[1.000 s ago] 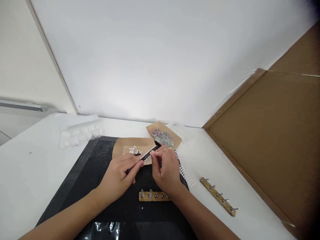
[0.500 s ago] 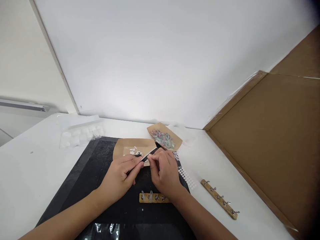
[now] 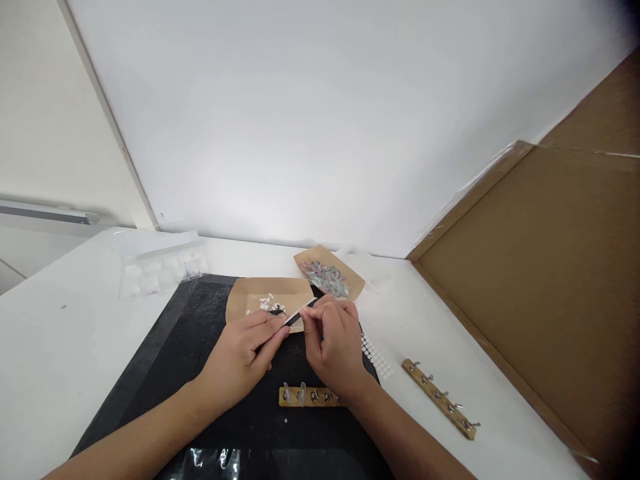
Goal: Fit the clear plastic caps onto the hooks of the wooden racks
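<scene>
My left hand [image 3: 251, 343] is closed on a thin nail file [image 3: 301, 312], black on its face with a pale edge, which slants up to the right. My right hand [image 3: 331, 340] is closed in a pinch against the middle of the file; whatever may lie between those fingertips is hidden. Just behind both hands sits a brown paper tray [image 3: 245, 292] with small white bits and a dark piece in it. Nearer to me, a wooden strip with metal clips [image 3: 314, 397] holds two clear nail tips [image 3: 302, 394], its right end covered by my right wrist.
A black mat [image 3: 165, 373] covers the middle of the white table. A second paper tray [image 3: 356, 283] holds many small wrapped pieces. White adhesive tabs [image 3: 377, 357] and another clip strip [image 3: 440, 399] lie right. A clear plastic box [image 3: 163, 270] stands back left; cardboard [image 3: 530, 280] walls the right side.
My right hand has shifted slightly right and down along the nail file, and the file's angle has flattened a little. My left hand stays almost in place.
</scene>
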`<state>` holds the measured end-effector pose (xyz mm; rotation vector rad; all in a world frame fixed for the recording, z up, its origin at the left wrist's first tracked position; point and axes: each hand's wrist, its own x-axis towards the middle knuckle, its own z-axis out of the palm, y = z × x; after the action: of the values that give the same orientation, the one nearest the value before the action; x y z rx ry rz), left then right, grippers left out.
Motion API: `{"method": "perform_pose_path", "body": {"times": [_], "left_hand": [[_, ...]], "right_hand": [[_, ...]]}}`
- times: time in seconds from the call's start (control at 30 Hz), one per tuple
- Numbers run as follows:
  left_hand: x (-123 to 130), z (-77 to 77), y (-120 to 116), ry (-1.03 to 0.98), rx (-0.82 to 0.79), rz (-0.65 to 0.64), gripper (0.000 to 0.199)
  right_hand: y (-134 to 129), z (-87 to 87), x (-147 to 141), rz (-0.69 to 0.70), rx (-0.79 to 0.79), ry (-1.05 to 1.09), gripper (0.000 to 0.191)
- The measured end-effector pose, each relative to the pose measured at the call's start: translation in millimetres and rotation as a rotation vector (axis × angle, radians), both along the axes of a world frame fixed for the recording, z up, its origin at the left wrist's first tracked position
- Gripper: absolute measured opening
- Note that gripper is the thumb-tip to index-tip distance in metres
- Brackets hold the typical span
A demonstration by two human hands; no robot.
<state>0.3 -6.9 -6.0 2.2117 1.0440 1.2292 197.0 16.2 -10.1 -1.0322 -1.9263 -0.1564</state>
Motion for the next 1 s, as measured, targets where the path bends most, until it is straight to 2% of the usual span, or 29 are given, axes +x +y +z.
{"method": "perform_pose_path", "body": {"times": [0.13, 0.27, 0.5, 0.7, 0.9, 1.0], "left_hand": [[0, -0.9, 1, 0.020, 0.021, 0.008, 0.022], [0, -0.6, 3, -0.008, -0.048, 0.004, 0.023], [-1, 0.3, 3, -0.065, -0.150, 0.019, 0.029], [-2, 0.2, 5, -0.105, -0.224, 0.019, 0.032], [-3, 5.2, 3, -0.118, -0.298, 0.020, 0.034], [-3, 4.6, 2, -0.114, -0.302, 0.018, 0.034]], "right_hand": [[1, -0.8, 2, 0.006, -0.005, 0.031, 0.014], [-1, -1.8, 0, 0.072, -0.032, -0.022, 0.015], [5, -3.2, 9, 0.029, -0.044, 0.028, 0.014], [2, -4.8, 6, 0.166, -0.062, -0.048, 0.015], [6, -3.3, 9, 0.057, -0.030, 0.032, 0.015], [8, -4.8, 10, 0.078, -0.027, 0.052, 0.014]]}}
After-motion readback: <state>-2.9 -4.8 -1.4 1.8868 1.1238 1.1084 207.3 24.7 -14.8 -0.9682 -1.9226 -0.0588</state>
